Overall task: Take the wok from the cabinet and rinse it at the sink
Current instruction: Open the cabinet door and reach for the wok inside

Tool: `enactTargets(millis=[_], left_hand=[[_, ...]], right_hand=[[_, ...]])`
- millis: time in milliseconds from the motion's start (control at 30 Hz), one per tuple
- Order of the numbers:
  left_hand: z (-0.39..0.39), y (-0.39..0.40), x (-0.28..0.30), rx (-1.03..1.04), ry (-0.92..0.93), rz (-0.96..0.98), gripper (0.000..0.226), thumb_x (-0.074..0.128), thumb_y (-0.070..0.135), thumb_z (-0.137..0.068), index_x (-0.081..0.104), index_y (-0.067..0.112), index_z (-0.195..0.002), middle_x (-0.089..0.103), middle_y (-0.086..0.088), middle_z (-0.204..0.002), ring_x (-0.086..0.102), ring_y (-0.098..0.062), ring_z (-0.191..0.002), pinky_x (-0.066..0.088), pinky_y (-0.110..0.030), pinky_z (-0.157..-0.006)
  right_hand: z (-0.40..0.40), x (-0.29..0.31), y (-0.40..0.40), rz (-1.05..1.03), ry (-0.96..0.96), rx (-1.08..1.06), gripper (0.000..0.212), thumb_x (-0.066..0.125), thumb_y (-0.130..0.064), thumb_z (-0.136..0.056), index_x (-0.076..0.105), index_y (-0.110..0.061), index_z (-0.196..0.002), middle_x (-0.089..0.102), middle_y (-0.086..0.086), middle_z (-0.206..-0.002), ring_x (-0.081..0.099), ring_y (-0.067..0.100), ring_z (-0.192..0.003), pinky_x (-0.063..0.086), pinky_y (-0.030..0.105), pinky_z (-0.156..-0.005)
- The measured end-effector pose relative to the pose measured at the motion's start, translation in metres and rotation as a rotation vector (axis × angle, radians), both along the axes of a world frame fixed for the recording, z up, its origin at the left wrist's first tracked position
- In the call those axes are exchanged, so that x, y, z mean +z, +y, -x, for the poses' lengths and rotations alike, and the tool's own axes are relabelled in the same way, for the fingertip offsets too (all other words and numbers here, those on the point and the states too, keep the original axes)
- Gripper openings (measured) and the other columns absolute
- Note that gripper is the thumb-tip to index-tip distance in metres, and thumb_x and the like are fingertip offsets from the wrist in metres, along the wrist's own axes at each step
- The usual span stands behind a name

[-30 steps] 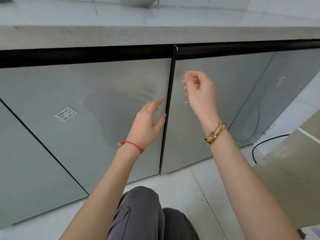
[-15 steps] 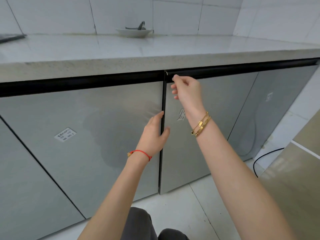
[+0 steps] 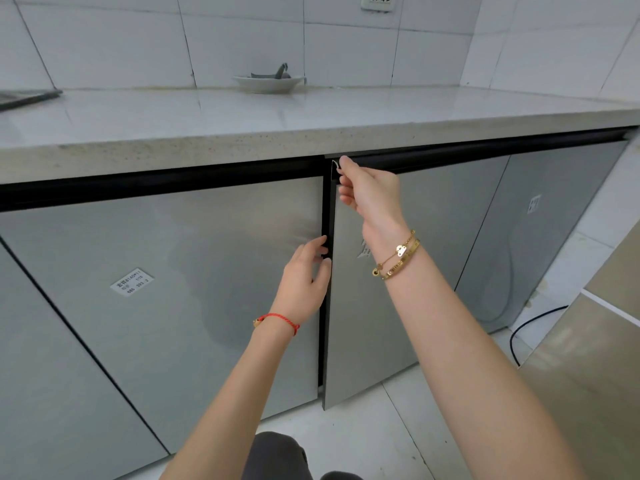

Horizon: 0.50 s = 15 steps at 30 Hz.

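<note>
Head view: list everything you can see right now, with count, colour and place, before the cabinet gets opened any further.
cabinet doors: four in view, grey metallic, under the counter; the one right of centre is slightly ajar at its left edge
door labels: at least three, white, one on each of three doors
countertop: one, pale stone, across the view
dish: one, white, at the back of the counter by the wall, something grey in it
wall socket: one, white, on the tiled wall, top edge
cable: one, black, on the floor at right
left hand: red cord at the wrist, fingers at the gap between the doors
right hand: gold bracelets at the wrist, pinching the ajar door's top corner
</note>
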<state>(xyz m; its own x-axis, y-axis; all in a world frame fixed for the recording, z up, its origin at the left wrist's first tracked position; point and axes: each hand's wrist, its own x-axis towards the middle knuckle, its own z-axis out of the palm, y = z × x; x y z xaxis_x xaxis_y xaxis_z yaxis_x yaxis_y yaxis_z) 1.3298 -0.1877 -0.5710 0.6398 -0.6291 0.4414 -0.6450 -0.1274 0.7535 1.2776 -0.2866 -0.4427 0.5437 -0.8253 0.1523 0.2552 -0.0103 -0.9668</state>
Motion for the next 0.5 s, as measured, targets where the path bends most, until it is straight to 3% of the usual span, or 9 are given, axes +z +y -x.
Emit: enactTargets(millis=[133,300,400,500], left_hand=[[0.014,0.002,0.004,-0.036,0.014,0.003,0.034,0.05,0.015,-0.099,0.053,0.013,-0.133,0.056,0.0,-0.113,0.056,-0.009,-0.101,0.043,-0.008,-0.086],[0.033,0.0,0.008,-0.108,0.042,0.038,0.015,0.058,0.017,-0.095,0.055,0.01,-0.108,0.063,-0.001,-0.104,0.063,-0.01,-0.095,0.046,-0.008,-0.078],[0.05,0.0,0.009,-0.208,0.073,0.076,0.016,0.062,0.015,-0.094,0.051,0.005,-0.098,0.067,-0.004,-0.094,0.066,-0.005,-0.091,0.051,-0.012,-0.084],[0.066,-0.001,0.007,-0.291,0.103,0.095,0.018,0.067,0.013,-0.091,0.05,0.011,-0.086,0.065,0.0,-0.084,0.066,0.0,-0.081,0.051,-0.014,-0.082]], right_hand=[[0.018,0.0,0.005,0.072,0.041,-0.061,0.045,0.07,-0.025,-0.087,0.064,0.02,-0.083,0.051,0.012,-0.067,0.05,0.014,-0.06,0.049,0.028,-0.067],[0.054,0.001,0.009,0.04,0.057,-0.051,0.03,0.074,-0.023,-0.084,0.066,0.002,-0.071,0.053,0.008,-0.064,0.052,0.015,-0.061,0.051,0.026,-0.068],[0.081,-0.002,0.008,0.037,0.068,-0.036,0.023,0.075,-0.025,-0.084,0.065,-0.01,-0.068,0.057,-0.001,-0.059,0.055,0.012,-0.061,0.054,0.026,-0.069],[0.108,-0.005,0.007,0.062,0.096,-0.05,0.021,0.074,-0.029,-0.083,0.067,-0.014,-0.069,0.058,-0.006,-0.054,0.056,0.011,-0.06,0.053,0.03,-0.072]])
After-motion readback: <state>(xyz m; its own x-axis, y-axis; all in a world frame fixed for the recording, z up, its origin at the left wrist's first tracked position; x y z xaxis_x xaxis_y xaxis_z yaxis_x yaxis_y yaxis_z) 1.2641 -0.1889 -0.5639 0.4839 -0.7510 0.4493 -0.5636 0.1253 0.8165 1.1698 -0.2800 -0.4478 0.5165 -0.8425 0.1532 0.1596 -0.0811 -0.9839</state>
